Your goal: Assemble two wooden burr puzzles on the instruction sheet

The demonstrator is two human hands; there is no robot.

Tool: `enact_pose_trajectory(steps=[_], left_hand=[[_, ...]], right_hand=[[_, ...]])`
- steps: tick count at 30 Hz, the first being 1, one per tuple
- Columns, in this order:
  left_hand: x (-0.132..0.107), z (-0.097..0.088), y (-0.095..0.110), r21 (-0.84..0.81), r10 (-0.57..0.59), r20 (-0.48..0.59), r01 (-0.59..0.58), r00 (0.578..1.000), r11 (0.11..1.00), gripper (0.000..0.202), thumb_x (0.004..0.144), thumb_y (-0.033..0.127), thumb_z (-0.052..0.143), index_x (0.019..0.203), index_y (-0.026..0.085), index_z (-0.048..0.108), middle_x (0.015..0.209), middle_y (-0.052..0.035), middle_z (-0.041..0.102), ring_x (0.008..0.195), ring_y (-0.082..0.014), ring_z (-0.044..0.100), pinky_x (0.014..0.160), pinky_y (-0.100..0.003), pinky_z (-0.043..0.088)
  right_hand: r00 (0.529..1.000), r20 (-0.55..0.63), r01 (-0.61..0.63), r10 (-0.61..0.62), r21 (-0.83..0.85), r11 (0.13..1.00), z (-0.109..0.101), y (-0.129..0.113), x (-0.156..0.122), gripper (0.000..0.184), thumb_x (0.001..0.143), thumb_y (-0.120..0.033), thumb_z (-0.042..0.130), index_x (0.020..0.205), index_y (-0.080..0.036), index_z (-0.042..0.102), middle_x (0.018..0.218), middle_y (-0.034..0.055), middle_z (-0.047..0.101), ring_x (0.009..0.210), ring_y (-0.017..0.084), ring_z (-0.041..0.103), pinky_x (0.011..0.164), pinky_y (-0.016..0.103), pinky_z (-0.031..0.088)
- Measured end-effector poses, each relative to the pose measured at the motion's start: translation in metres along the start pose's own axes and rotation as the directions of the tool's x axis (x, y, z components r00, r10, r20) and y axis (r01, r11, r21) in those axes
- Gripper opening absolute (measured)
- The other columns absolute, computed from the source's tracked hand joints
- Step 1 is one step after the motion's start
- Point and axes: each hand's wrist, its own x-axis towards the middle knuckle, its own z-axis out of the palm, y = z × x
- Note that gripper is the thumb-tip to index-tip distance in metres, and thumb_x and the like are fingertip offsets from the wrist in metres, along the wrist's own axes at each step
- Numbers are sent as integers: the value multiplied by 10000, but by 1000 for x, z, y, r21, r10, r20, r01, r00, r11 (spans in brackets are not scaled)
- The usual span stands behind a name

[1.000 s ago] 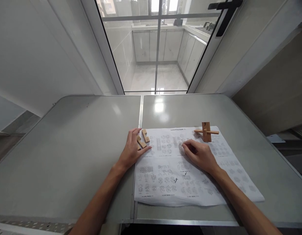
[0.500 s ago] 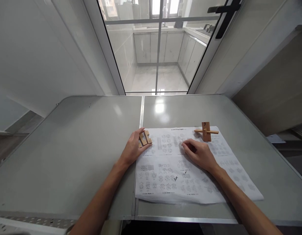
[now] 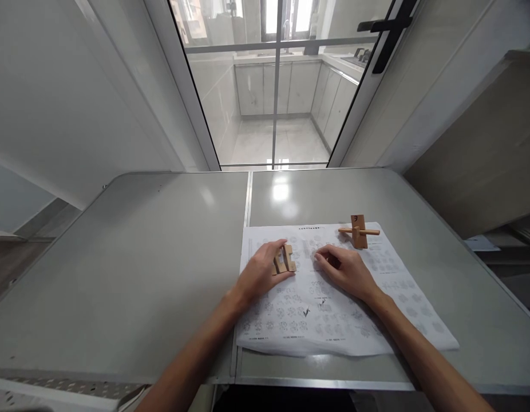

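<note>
At frame centre, the left hand (image 3: pixel 260 274) pinches two pale notched wooden blocks (image 3: pixel 284 258) on a white printed diagram sheet (image 3: pixel 389 297). The right hand (image 3: pixel 345 271) rests curled beside them; whether it holds anything is unclear. The loosely paired blocks could slip apart or drag the sheet.

The sheet (image 3: pixel 376 320) has print too small to read. The left hand (image 3: pixel 260 274) hides part of the blocks (image 3: pixel 285 258); the forearms (image 3: pixel 196 366) run off below
</note>
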Motion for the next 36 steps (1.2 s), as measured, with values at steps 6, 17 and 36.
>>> enact_pose_trajectory(steps=[6,17,36], left_hand=[[7,8,13,-60,91,75,-86,993,994,773,826,332,841,1469,296,414,1373,-113,596,1285,-310,590,1079,-514,518],[-9,-35,-5,-37,-17,54,19,998,999,700,705,491,908,1313,271,641,1284,-111,571,1228,-317,540,1077,-500,491],[-22,-44,-6,-813,-201,176,258,964,523,785,750,356,889,1400,283,455,1155,-80,681,804,-142,683,761,-318,568]], right_hand=[[1000,7,2,-3,70,998,2,0,-2,181,977,-387,582,1020,-224,648,813,34,688,633,178,590,601,314,477],[970,214,121,-115,-17,992,-6,-12,1,699,864,-435,766,1487,-327,468,1302,113,598,817,205,634,724,387,580],[983,165,-153,83,479,864,3,-77,25,412,877,-526,742,1109,-244,552,919,29,628,708,155,581,612,298,534]])
